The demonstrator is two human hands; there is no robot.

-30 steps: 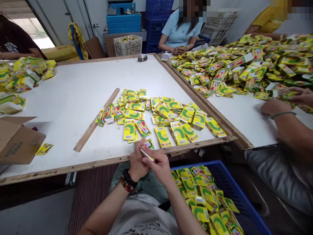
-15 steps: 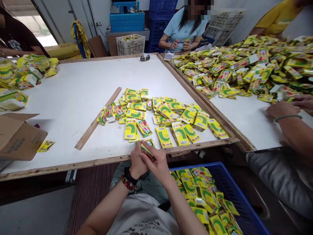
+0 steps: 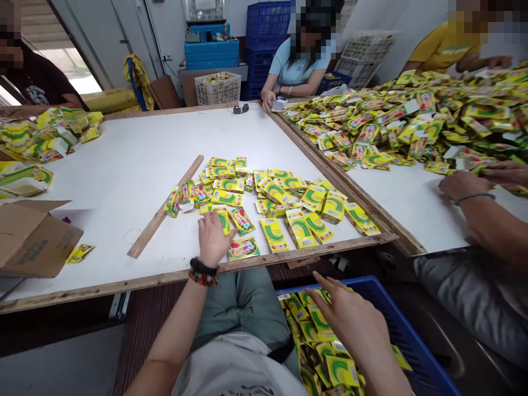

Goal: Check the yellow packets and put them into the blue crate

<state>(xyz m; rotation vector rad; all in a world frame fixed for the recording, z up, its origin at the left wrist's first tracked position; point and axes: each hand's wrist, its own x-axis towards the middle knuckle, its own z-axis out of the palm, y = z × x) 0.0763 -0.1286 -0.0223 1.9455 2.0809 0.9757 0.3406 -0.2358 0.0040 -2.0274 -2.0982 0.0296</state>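
My left hand [image 3: 213,239] reaches over the white table, its fingertips on a yellow-green box [image 3: 224,220] and its thumb spread apart. A box with a red design [image 3: 243,248] lies by the table's front edge, right of that hand. Above the blue crate [image 3: 412,346] at my right, my right hand [image 3: 346,308] has its fingers spread and holds nothing. Many yellow boxes [image 3: 342,369] fill this crate. More small boxes [image 3: 274,234] lie spread over the table in front of me.
A wooden strip [image 3: 165,206] lies left of the boxes. An open carton [image 3: 37,236] stands at the left. Beyond a wooden divider [image 3: 330,165], a big heap of packets [image 3: 388,121] covers the right table. Other people sit around.
My hands have parted from the box they held together. My left hand moved left onto a box; my right hand moved right and down over the crate. The view shifted slightly.
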